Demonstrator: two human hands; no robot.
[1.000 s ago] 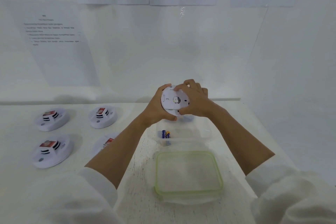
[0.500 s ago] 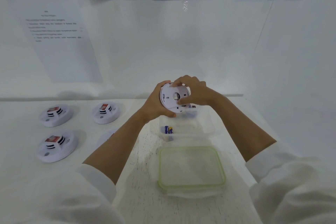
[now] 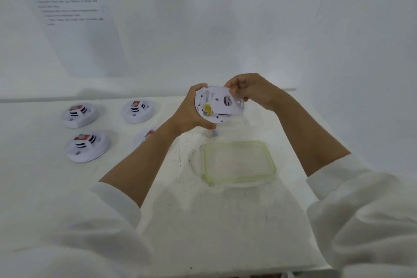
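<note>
Beyond green lid (image 3: 239, 143), L hand (image 3: 191, 111) + R hand (image 3: 256, 92) grip detector (image 3: 220, 104).

Four smoke detectors (image 3: 80, 115) on table (image 3: 33, 178), left of lid (image 3: 239, 161).

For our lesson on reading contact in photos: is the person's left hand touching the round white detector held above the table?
Touching. In the head view the left hand grips the detector by its left rim, with no gap between them.
</note>
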